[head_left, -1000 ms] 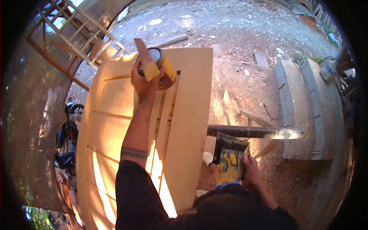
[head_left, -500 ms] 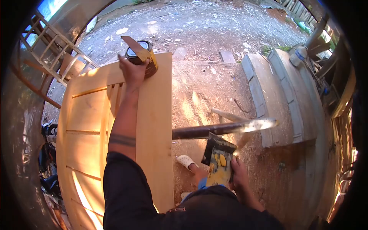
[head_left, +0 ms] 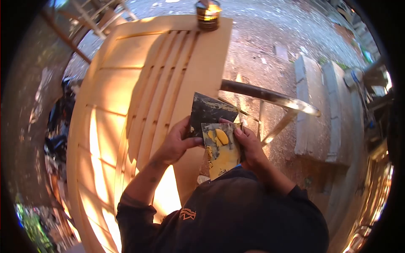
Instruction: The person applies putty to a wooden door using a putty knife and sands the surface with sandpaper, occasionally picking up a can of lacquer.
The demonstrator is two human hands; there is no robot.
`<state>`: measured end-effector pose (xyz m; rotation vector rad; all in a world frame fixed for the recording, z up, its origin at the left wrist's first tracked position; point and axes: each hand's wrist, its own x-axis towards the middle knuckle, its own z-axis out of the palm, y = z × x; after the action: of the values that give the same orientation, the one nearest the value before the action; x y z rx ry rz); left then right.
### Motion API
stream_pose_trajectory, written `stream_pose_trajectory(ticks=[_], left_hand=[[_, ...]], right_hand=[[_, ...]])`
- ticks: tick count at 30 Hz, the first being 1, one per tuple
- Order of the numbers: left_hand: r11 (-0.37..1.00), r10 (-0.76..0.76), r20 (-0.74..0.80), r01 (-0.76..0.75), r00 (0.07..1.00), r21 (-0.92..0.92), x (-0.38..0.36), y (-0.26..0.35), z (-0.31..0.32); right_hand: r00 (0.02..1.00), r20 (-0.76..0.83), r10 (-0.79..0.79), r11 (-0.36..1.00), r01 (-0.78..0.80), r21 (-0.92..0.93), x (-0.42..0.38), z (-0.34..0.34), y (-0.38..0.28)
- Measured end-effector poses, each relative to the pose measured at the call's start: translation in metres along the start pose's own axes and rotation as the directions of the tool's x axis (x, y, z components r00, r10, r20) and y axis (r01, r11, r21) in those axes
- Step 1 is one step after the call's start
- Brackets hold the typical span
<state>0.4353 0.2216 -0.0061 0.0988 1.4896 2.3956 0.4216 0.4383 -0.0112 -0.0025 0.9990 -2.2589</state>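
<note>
My left hand (head_left: 177, 141) is closed, thumb and fingers pinching the lower left corner of a dark, flat putty spreader (head_left: 211, 111) with pale smears on it. My right hand (head_left: 251, 147) grips the right edge of a second flat plate, a putty-smeared spreader (head_left: 225, 162). A yellow lump of putty (head_left: 222, 136) sits on its upper part. The two spreaders overlap, the dark one behind. Both hands are in front of my body, beside the edge of a pale wooden panelled door (head_left: 202, 67) lying flat.
A metal can (head_left: 208, 21) stands on the door's far end, its top partly cut off by the view. A dark bar (head_left: 270, 93) juts out from under the door to the right. Long pale blocks (head_left: 314, 105) lie further right, and a ladder (head_left: 90, 19) leans at far left.
My left hand has left the can and come back to the dark spreader beside my right hand. The right hand has risen slightly with the putty-smeared spreader. The view has shifted.
</note>
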Motion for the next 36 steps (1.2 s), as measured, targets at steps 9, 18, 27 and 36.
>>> stream_pose_trajectory(ticks=[9,18,27,36], left_hand=[[0.966,0.243,-0.786,-0.216,0.569,0.142,-0.151,-0.035,-0.003],[0.220,0.368,-0.349,0.284,0.862,0.933,-0.255,0.036,0.066],[-0.158,0.229,-0.220,0.259,0.948,0.953,-0.239,0.026,0.070],[0.271,-0.067,-0.266,0.274,0.962,0.923,-0.252,0.046,0.017]], right_hand=[[0.942,0.166,0.290,0.955,-0.275,-0.108,-0.020,0.077,0.076],[0.990,0.095,-0.101,0.912,0.131,-0.388,-0.009,0.059,0.109],[0.975,0.165,-0.146,0.891,0.202,-0.407,-0.016,0.067,0.117],[0.984,0.018,-0.178,0.938,0.175,-0.299,-0.002,0.052,0.110]])
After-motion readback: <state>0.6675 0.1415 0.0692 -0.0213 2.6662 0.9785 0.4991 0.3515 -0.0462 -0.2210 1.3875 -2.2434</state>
